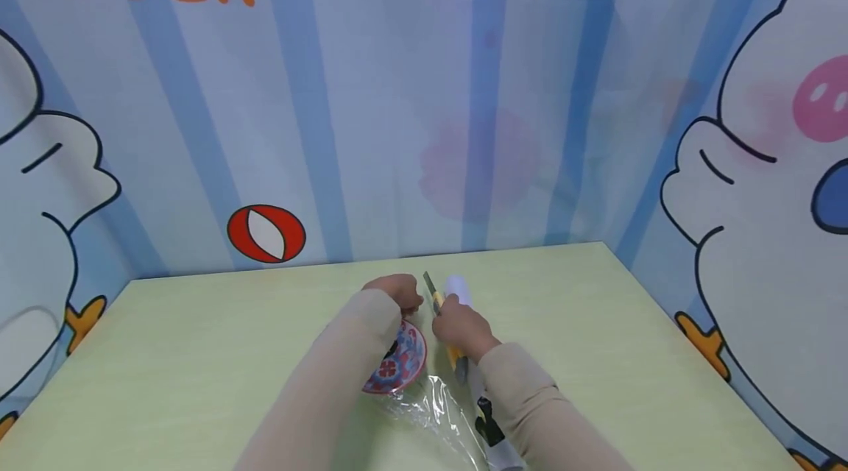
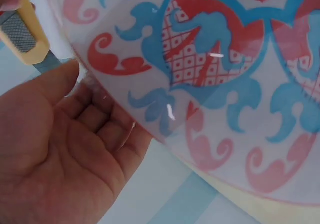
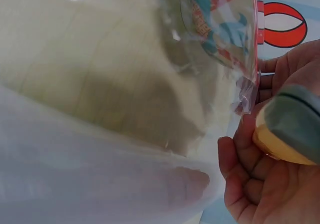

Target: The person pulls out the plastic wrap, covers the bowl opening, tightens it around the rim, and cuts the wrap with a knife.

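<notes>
A round dish with a red rim and a red-and-blue pattern is held up tilted, clear plastic film over it and trailing toward me. My left hand pinches the film at the dish's rim, fingers curled; in the left wrist view the dish fills the upper right. Whether those fingers also grip the rim is hidden. My right hand grips a yellow utility knife, its blade pointing away, near the left hand. Below the right hand, in the right wrist view, lies a white roll.
The white roll lies lengthwise on the pale yellow table, under my right hand and forearm. Behind the table's far edge hangs a blue striped cloth with cartoon figures, which also runs along both sides.
</notes>
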### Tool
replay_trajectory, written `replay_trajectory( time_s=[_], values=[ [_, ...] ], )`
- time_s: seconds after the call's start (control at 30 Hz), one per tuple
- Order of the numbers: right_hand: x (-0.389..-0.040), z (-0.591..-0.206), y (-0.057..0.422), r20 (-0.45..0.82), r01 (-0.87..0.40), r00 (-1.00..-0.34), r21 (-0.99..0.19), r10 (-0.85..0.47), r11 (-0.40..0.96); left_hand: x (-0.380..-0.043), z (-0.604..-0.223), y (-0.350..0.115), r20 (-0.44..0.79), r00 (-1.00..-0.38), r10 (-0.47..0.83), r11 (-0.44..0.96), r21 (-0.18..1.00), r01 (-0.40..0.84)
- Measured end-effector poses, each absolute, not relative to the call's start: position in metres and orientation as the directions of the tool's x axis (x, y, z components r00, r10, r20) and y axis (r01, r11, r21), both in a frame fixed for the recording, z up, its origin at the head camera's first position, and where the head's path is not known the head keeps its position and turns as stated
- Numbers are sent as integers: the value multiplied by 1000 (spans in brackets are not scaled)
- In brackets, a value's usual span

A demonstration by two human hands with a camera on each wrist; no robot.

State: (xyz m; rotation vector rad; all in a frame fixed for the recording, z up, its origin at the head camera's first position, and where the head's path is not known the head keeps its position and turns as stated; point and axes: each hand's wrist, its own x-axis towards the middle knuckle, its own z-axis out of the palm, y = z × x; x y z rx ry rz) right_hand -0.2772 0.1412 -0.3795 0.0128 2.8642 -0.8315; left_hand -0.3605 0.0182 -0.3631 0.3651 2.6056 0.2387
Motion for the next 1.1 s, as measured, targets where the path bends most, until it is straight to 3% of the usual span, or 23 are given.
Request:
replay_trajectory(
  time_s=[0.23,0.37,0.6,0.83,0.97,1.1],
  values=[
    [-273,-382,136,-153,54,-988,-455,-18,889,-357,-364,21,-435,-851,294,950,232,209],
    [-272,-386,128,-136,50,-991,-391,-4,919,-370,-382,19,-432,-844,319,944,230,239],
    [-268,-385,119,-152,58,-988,-307,12,950,-447,-474,12,-422,-823,381,922,232,309],
    [-262,-380,119,-187,37,-982,-268,-14,963,-444,-472,18,-395,-855,337,939,210,273],
    [-257,-376,119,-225,22,-974,-249,-36,968,-485,-517,17,-401,-832,383,924,165,345],
    [-249,-372,126,-235,-29,-968,-227,-84,973,-535,-572,14,-346,-782,519,846,80,527]
  ],
)
